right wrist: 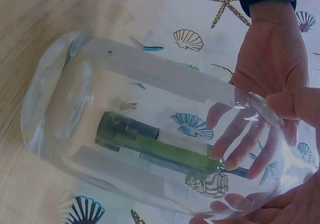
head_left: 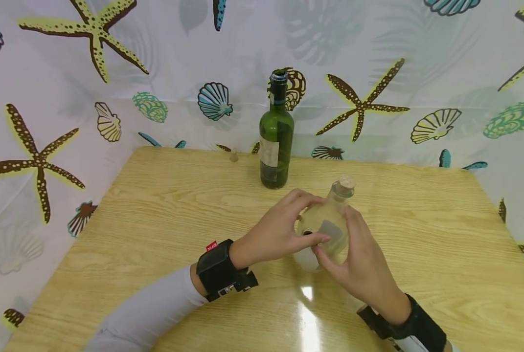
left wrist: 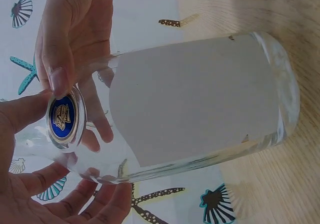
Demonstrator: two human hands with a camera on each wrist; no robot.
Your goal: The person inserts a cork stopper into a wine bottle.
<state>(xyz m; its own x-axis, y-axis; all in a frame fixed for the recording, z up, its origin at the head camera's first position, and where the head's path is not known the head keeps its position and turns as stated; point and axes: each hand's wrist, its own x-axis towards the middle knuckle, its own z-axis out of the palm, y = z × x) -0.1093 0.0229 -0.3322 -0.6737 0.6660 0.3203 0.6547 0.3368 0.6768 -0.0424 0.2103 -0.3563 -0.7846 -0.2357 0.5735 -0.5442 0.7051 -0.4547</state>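
Observation:
A clear glass bottle (head_left: 321, 211) with a cork stopper (head_left: 346, 183) is held between both hands over the wooden table. My left hand (head_left: 274, 229) grips its left side, and my right hand (head_left: 368, 256) grips the right, fingers curled around the glass. Both thumbs meet at the front, by a round blue and gold emblem (left wrist: 63, 117) seen in the left wrist view. Below the emblem, a large grey label (left wrist: 195, 104) covers the bottle's front. Through the glass in the right wrist view, the left hand's fingers (right wrist: 240, 139) show on the far side.
Behind the hands, a green wine bottle (head_left: 276, 142) stands upright near the back of the wooden table (head_left: 178, 195). A small cork-like piece (head_left: 234, 155) sits by the back edge, left of it. A white curtain (head_left: 169, 73) printed with starfish and shells hangs behind the table.

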